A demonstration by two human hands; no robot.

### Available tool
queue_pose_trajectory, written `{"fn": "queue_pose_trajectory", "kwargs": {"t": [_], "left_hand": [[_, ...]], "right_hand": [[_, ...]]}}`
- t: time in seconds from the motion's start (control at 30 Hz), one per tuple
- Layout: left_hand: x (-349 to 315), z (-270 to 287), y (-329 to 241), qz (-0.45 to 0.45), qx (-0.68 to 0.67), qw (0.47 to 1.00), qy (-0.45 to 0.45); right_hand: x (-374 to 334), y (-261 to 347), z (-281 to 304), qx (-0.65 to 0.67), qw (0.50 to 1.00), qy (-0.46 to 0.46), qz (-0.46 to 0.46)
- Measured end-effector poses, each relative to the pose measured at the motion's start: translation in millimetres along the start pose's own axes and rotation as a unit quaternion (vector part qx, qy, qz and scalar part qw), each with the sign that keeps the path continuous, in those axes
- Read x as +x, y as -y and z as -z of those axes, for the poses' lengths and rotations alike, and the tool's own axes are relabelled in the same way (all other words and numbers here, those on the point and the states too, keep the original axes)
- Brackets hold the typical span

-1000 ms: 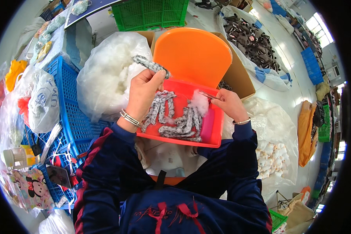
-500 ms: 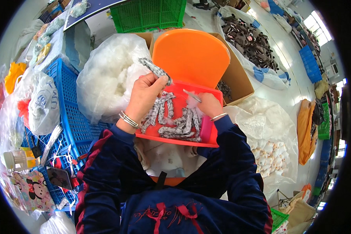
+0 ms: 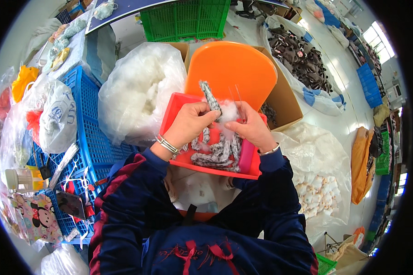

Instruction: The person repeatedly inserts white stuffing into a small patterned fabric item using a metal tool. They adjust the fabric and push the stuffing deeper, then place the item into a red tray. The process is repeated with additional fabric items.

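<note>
My left hand (image 3: pixel 193 123) pinches a small grey-and-black fluffy fabric tube (image 3: pixel 209 95), which points up and away above a red tray (image 3: pixel 173 107). Close beside it, my right hand (image 3: pixel 253 128) grips thin metal tweezers (image 3: pixel 236 93), their two prongs sticking up past the fingers. A tuft of white stuffing (image 3: pixel 228 111) sits between the two hands, against the right fingers. More of the same grey tubes (image 3: pixel 218 153) lie heaped in the tray below, partly hidden by my hands. At the tray's right side is a pink block-like piece (image 3: pixel 247 156).
Behind the tray stands an orange chair back (image 3: pixel 231 68) before a cardboard box (image 3: pixel 284 103). A clear bag of white stuffing (image 3: pixel 140 91) and a blue crate (image 3: pixel 89 137) are on the left. To the right lies a plastic sheet with small white pieces (image 3: pixel 319 192).
My hands have come together over the tray. The fabric tube has moved right and lower, and the tweezers have turned from pointing left to pointing up.
</note>
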State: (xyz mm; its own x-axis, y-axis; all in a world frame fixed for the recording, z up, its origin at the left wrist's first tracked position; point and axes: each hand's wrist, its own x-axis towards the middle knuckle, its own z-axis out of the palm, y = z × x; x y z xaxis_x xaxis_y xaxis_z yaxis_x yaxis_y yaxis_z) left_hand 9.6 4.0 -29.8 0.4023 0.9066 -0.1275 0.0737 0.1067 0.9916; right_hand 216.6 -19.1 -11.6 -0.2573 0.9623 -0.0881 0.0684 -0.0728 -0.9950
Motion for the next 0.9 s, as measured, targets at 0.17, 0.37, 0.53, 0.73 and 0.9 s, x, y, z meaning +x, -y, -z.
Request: {"fn": "queue_pose_trajectory", "kwargs": {"t": [0.17,0.37,0.53,0.73,0.9], "left_hand": [[1.2,3.7,-10.2,-0.014,-0.115,0.993,-0.029],[-0.3,42.1,-17.0,-0.006,-0.216,0.974,-0.075],[-11.0,44.1,-34.1,0.019,-0.119,0.992,0.029],[-11.0,39.6,-34.8,0.005,-0.075,0.994,0.074],[-8.1,37.9,-28.8,0.019,-0.077,0.995,0.062]], "right_hand": [[-0.1,-13.0,2.4,0.048,0.997,0.030,-0.055],[1.7,-59.9,29.1,-0.304,0.950,0.055,-0.042],[-2.8,-20.1,30.8,-0.172,0.984,-0.031,0.032],[-15.9,13.9,11.6,-0.203,0.972,-0.023,0.120],[-16.1,14.3,6.3,-0.284,0.947,-0.031,0.148]]}}
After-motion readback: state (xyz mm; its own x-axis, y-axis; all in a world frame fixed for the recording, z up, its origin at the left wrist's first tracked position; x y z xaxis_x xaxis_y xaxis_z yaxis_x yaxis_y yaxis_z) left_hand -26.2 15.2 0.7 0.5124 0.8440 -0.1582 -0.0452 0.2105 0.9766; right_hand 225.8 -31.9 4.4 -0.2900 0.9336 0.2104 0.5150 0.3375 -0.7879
